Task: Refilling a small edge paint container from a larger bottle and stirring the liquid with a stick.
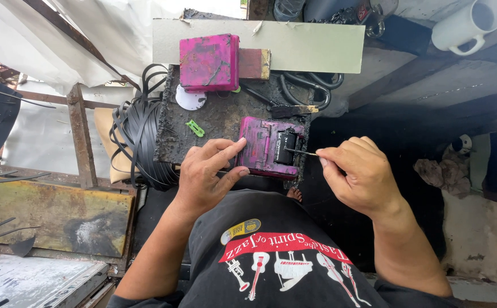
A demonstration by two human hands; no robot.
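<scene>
Left hand (206, 174): fingers pressing magenta case (268, 147) on desk (208, 122). Right hand (357, 171): pinching thin pick (301, 152); best kept steady, light at black insert (285, 145).

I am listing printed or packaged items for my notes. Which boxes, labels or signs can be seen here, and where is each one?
Pink box: closed, square, stained, at the far end of the black board.
Open pink case: near edge, steadied by the left hand; right hand holds a thin tool.
Shirt print: red banner, white instruments.
</scene>
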